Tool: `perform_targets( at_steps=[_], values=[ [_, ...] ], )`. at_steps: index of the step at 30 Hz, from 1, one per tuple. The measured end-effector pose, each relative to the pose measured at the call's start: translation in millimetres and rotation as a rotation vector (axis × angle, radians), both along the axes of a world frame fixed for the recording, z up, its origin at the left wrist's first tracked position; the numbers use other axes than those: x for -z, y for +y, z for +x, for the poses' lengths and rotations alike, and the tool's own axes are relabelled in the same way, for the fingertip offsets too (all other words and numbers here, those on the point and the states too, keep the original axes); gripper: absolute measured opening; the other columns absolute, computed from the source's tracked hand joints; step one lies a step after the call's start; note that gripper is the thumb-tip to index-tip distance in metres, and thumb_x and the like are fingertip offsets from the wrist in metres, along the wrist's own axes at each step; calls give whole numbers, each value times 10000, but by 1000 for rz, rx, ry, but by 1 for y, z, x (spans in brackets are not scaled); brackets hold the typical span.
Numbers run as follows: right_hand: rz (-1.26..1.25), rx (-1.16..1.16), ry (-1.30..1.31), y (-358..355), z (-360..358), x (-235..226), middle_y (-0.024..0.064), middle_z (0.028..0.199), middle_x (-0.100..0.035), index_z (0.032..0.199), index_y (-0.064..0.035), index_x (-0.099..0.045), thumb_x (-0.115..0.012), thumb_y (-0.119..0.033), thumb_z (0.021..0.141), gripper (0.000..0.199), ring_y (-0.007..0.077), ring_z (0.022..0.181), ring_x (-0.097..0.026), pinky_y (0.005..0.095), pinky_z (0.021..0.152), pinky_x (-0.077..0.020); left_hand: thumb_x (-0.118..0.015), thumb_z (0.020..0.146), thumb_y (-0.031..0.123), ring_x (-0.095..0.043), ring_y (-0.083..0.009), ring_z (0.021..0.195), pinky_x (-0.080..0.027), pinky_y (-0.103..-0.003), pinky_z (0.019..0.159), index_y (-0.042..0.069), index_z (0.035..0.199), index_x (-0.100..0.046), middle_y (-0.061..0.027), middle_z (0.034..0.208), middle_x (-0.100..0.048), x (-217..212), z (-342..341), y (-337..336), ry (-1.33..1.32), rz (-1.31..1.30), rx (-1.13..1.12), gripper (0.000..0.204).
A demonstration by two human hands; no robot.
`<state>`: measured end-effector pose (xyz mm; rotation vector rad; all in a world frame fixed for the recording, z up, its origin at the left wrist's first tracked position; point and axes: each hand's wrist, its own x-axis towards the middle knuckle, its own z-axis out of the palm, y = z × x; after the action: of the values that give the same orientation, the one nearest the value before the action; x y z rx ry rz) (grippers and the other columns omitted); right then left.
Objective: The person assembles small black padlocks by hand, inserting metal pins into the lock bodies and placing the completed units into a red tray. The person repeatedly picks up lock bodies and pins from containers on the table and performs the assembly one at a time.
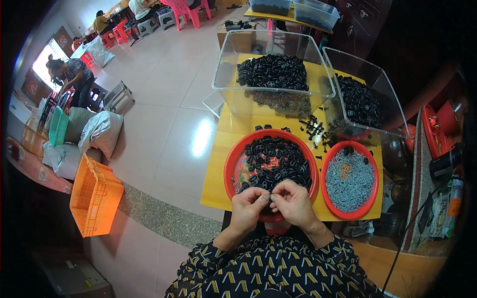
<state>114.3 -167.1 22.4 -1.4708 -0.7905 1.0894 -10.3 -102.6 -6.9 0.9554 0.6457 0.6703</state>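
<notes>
My left hand [250, 206] and my right hand [295, 202] meet fingertip to fingertip over the near rim of a red bowl [229, 166] filled with small black plastic parts [273, 161]. Something tiny is pinched between the fingers; I cannot make out what it is. To the right stands a second red bowl [323, 186] holding small grey metal pieces [349, 180]. Both bowls rest on a yellow table [214, 184].
Two clear plastic bins [224, 69] [385, 84] with more black parts stand at the table's far side, loose black parts [314, 130] between them. An orange crate [94, 196] and white sacks [102, 131] lie on the floor at left. People sit and stand far back.
</notes>
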Motion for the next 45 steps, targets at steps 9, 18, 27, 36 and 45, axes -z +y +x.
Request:
perform_targets(
  at_steps=[9, 18, 27, 36, 45],
  values=[
    [1, 44, 148, -8, 17, -1, 23, 761, -544, 921, 8, -514, -529, 2, 822, 100, 73, 629, -550, 197, 543, -473, -594, 718, -10, -566, -253, 697, -465, -328, 640, 13, 899, -598, -125, 762, -573, 0, 0, 59, 506, 1121, -129, 182],
    [-2, 43, 164, -15, 25, 4, 41, 736, -547, 885, 6, -508, -500, 2, 832, 54, 77, 608, -543, 190, 543, -464, -600, 661, 57, -537, -311, 664, -448, -398, 598, 25, 808, -603, -144, 698, -534, 9, 20, 86, 814, 1482, 114, 150],
    [-13, 14, 267, -14, 26, 0, 62, 717, -558, 874, 6, -484, -475, 1, 841, 35, 102, 603, -569, 192, 542, -479, -557, 810, 31, -606, -162, 779, -477, -232, 653, -13, 1038, -560, -123, 890, -623, -7, 3, 69, 135, 123, 159, 232],
    [67, 7, 459, -3, 12, -7, 59, 735, -555, 919, 18, -484, -484, -1, 836, 85, 96, 615, -555, 200, 541, -461, -554, 833, 42, -570, -105, 691, -474, -214, 638, -12, 1081, -546, -77, 852, -621, -1, -13, 28, -59, -126, 180, 253],
    [89, -18, 512, -2, 4, -10, 61, 747, -562, 923, 26, -510, -519, -22, 825, 110, 89, 616, -551, 196, 545, -461, -577, 817, 43, -575, -100, 752, -473, -218, 676, -23, 1076, -540, -66, 882, -618, -6, -16, 16, -115, -56, 246, 269]
  ],
)
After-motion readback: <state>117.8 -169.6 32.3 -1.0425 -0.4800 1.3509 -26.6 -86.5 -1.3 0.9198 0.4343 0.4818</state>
